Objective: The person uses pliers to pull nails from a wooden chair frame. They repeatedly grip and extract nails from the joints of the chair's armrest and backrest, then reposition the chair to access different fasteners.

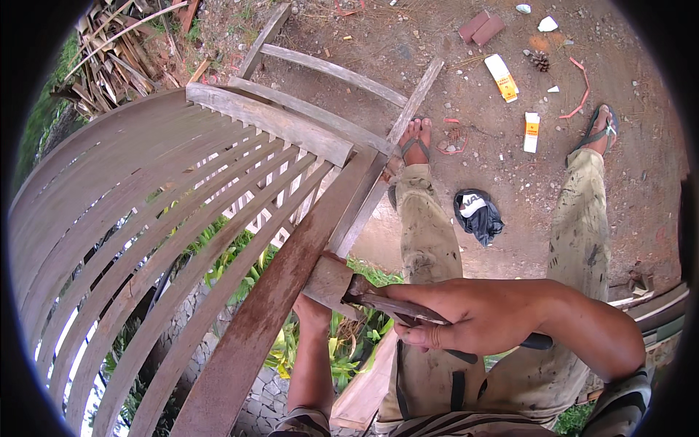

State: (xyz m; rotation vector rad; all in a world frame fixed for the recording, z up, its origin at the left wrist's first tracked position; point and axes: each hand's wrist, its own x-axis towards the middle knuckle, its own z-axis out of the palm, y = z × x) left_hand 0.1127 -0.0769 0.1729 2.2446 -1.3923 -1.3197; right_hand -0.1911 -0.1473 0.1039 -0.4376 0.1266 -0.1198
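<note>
A weathered slatted wooden chair lies tilted across the left side, its curved slats toward me and its legs pointing away. My left hand is up against a wooden block on the chair's near rail. The block and rail hide its fingers. My right hand is closed round a dark metal hand tool with black grip ends showing below the palm. The tool's tip meets the right side of the block. Its exact kind is hard to make out.
Scrap wood is piled at the far left. Bricks, orange-and-white cartons and a pine cone lie on the dirt. A black plastic bag is between my legs. A pale wooden board stands beside my left leg.
</note>
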